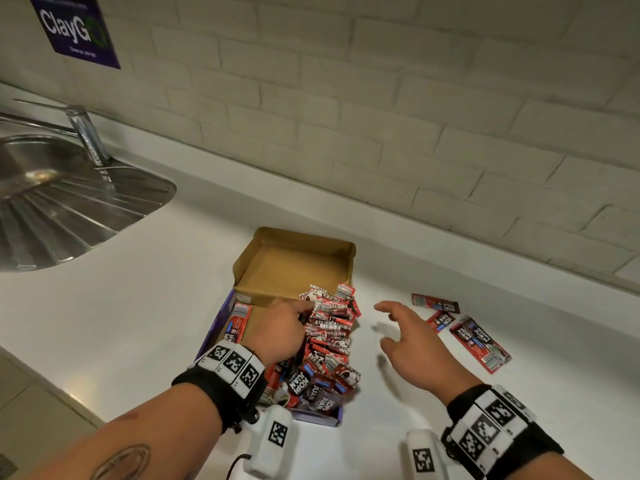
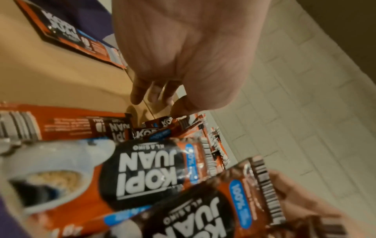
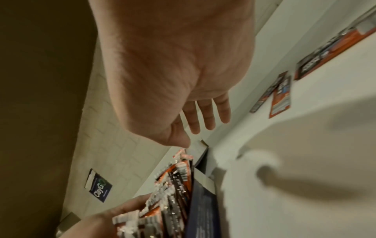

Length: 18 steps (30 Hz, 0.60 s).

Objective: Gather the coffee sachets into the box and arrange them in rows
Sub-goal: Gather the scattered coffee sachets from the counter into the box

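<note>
The left hand [image 1: 282, 332] lies in the box [image 1: 294, 261], fingers loosely bent against the heaped sachets [image 1: 330, 327]. The right hand [image 1: 410, 336] hovers spread and empty above the counter [image 1: 138, 289], near three loose sachets [image 1: 479, 342].

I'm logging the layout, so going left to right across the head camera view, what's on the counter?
Sink → box with the left hand on its sachets → right hand → loose sachets.

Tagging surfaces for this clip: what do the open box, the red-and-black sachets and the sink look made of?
Open box: matte brown cardboard, folded flaps visible. Red-and-black sachets: glossy printed film, probably plastic or foil, with crimped edges. Sink: brushed reflective metal, likely stainless steel.
</note>
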Each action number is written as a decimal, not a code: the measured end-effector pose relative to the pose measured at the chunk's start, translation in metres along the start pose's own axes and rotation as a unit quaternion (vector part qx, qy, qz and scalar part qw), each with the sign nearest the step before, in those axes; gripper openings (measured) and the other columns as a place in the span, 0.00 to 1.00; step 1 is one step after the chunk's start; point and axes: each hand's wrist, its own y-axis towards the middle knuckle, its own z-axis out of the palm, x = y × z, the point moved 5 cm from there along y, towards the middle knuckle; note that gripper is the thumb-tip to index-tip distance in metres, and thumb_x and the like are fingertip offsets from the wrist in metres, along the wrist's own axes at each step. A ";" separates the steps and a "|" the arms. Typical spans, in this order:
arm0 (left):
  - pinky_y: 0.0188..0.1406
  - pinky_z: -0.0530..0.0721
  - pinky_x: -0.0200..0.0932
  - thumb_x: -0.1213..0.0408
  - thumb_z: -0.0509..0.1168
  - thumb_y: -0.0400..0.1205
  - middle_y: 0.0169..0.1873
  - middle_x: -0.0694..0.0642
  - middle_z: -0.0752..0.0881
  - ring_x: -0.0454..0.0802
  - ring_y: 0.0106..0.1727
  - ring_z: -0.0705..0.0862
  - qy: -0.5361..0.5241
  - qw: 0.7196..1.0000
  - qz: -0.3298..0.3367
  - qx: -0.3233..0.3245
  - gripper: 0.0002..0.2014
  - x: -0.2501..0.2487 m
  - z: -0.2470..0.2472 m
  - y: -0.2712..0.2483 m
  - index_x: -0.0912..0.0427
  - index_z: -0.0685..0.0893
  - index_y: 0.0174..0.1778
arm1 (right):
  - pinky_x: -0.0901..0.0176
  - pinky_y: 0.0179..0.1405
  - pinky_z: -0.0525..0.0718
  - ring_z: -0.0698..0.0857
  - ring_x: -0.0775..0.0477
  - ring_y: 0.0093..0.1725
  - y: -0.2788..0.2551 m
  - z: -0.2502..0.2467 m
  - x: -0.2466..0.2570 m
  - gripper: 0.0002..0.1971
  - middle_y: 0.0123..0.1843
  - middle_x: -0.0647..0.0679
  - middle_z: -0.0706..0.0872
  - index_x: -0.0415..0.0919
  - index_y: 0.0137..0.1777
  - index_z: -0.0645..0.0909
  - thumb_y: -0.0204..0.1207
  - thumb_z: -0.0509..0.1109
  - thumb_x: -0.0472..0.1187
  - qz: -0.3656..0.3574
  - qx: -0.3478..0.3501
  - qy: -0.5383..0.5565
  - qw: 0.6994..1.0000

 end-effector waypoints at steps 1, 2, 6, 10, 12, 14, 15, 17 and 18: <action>0.21 0.77 0.33 0.80 0.54 0.82 0.51 0.56 0.87 0.40 0.25 0.78 -0.026 1.000 -0.008 0.009 0.31 -0.001 0.000 -0.003 0.49 0.77 0.79 | 0.61 0.74 0.70 0.73 0.53 0.80 -0.001 0.003 -0.007 0.28 0.81 0.56 0.74 0.54 0.80 0.70 0.82 0.68 0.34 0.015 0.009 0.010 1.000; 0.16 0.71 0.34 0.80 0.53 0.83 0.40 0.54 0.87 0.38 0.18 0.74 -0.050 0.999 -0.016 0.013 0.31 0.000 0.001 -0.003 0.50 0.76 0.79 | 0.59 0.74 0.72 0.74 0.53 0.79 -0.002 0.006 -0.013 0.29 0.81 0.55 0.74 0.54 0.81 0.70 0.82 0.68 0.35 0.030 0.017 0.023 0.999; 0.46 0.91 0.47 0.73 0.56 0.84 0.49 0.50 0.90 0.46 0.45 0.91 -0.130 0.989 -0.057 0.031 0.28 -0.001 0.006 -0.008 0.49 0.71 0.81 | 0.59 0.74 0.72 0.73 0.48 0.82 0.006 0.018 -0.020 0.35 0.85 0.50 0.72 0.51 0.88 0.61 0.83 0.67 0.35 0.082 0.069 0.080 0.991; 0.58 0.87 0.50 0.65 0.57 0.85 0.59 0.49 0.86 0.50 0.54 0.88 -0.115 0.991 -0.008 0.066 0.23 -0.020 0.013 -0.016 0.41 0.67 0.75 | 0.59 0.68 0.77 0.77 0.45 0.79 0.017 0.031 -0.007 0.41 0.90 0.50 0.63 0.53 0.91 0.50 0.82 0.63 0.36 0.071 0.129 0.045 0.988; 0.59 0.87 0.51 0.67 0.56 0.86 0.59 0.50 0.89 0.49 0.54 0.89 -0.075 0.994 0.016 0.075 0.24 -0.021 0.015 -0.013 0.43 0.72 0.78 | 0.58 0.62 0.80 0.83 0.45 0.73 0.022 0.032 -0.004 0.40 0.90 0.49 0.63 0.55 0.91 0.50 0.82 0.62 0.36 0.067 0.128 0.043 0.989; 0.60 0.88 0.52 0.68 0.56 0.85 0.57 0.49 0.90 0.48 0.53 0.90 -0.078 0.994 0.004 0.075 0.26 -0.016 0.013 -0.010 0.41 0.74 0.79 | 0.59 0.63 0.79 0.83 0.46 0.73 0.023 0.031 -0.003 0.40 0.90 0.49 0.63 0.54 0.91 0.50 0.83 0.63 0.36 0.069 0.123 0.048 0.989; 0.59 0.89 0.52 0.70 0.56 0.85 0.56 0.49 0.91 0.49 0.53 0.90 -0.086 0.994 -0.009 0.071 0.27 -0.011 0.012 -0.007 0.41 0.75 0.78 | 0.59 0.64 0.78 0.82 0.46 0.73 0.022 0.031 -0.003 0.40 0.90 0.49 0.63 0.53 0.91 0.49 0.83 0.63 0.36 0.072 0.122 0.052 0.989; 0.57 0.90 0.53 0.73 0.55 0.84 0.52 0.49 0.92 0.49 0.50 0.91 -0.110 0.992 -0.031 0.060 0.26 -0.006 0.007 -0.006 0.46 0.78 0.76 | 0.60 0.65 0.76 0.81 0.47 0.75 0.020 0.030 -0.007 0.40 0.90 0.50 0.63 0.52 0.91 0.49 0.83 0.63 0.36 0.075 0.121 0.053 0.988; 0.56 0.91 0.54 0.74 0.56 0.84 0.49 0.49 0.93 0.50 0.49 0.92 -0.128 0.990 -0.035 0.054 0.25 -0.004 0.007 -0.004 0.48 0.81 0.74 | 0.60 0.66 0.76 0.80 0.46 0.76 0.019 0.029 -0.009 0.40 0.90 0.50 0.63 0.52 0.91 0.49 0.84 0.64 0.36 0.076 0.121 0.052 0.988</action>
